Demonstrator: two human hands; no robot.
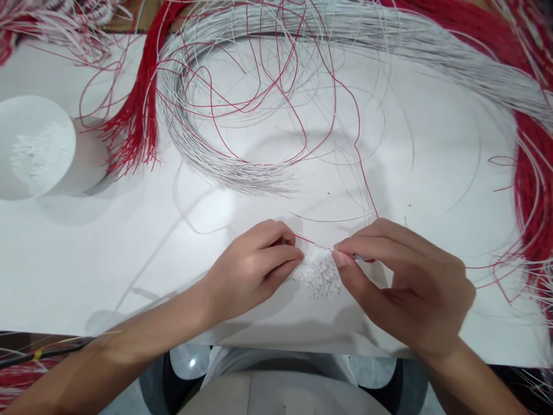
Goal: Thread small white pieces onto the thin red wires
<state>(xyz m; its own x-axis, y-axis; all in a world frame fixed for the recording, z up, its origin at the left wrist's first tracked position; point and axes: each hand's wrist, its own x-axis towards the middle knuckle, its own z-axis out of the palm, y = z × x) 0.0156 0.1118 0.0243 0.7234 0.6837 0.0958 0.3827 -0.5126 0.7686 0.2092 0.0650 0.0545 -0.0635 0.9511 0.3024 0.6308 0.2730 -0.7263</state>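
Close to the front of the white tabletop, my left hand [254, 262] is closed, its curled fingertips on a thin red wire [305, 238]. From those fingers the wire runs right to my right hand [410, 282]. There, thumb and forefinger pinch a thin strand where tiny whitish bits [322, 246] sit along it. Exactly how the bits join the wire is too small to tell. Under and between both hands lies a small heap of white bead-like pieces [322, 279]. Another red wire [367, 181] comes down from the back and reaches my right knuckles.
A large coil of white wires [181, 127] curves across the back, with loose red loops over it. A red wire bundle [144, 109] hangs beside a white cup [82, 155] at left. More red wires [538, 207] line the right edge. The table's front edge is near my body.
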